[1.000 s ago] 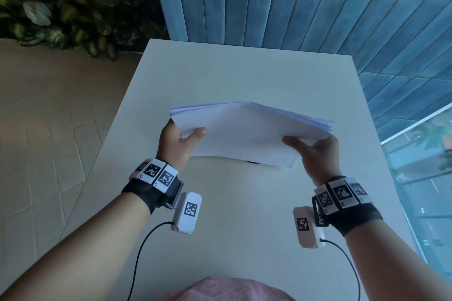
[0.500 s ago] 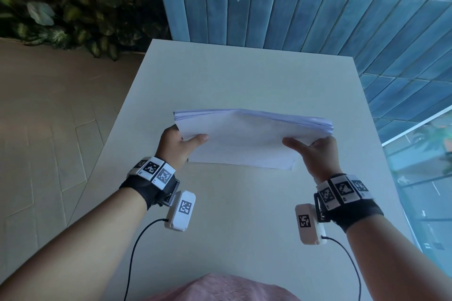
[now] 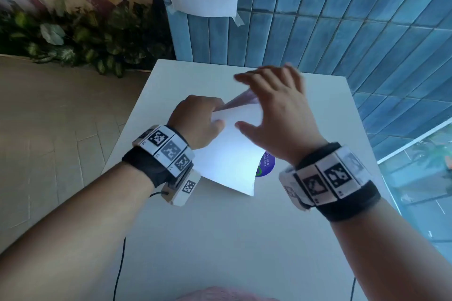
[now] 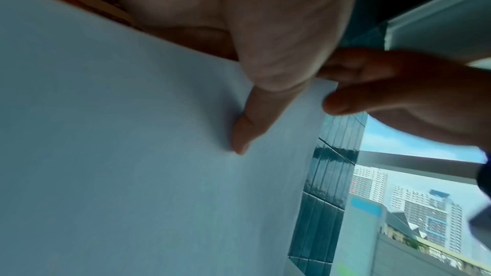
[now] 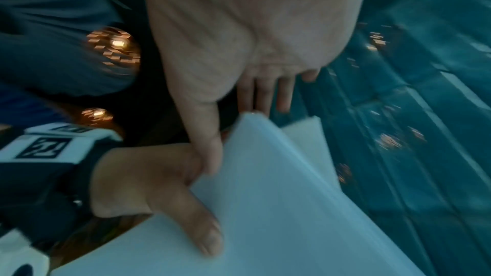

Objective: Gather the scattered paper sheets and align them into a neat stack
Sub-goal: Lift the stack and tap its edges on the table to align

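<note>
**Paper stack lifted on edge between two hands**

The left hand (image 3: 198,122) pinches the stack of paper sheets (image 3: 232,154) at its upper left corner, thumb pressed on the near face and fingers curled behind. The stack is tilted up off the white table (image 3: 220,239), its lower corner nearest the person. The right hand (image 3: 274,115) is spread above the stack's top edge, fingers straight, thumb against the near face; it grips nothing. Just below the right wrist, partly hidden behind the paper, a round blue sticker (image 3: 266,166) lies on the table.
</note>
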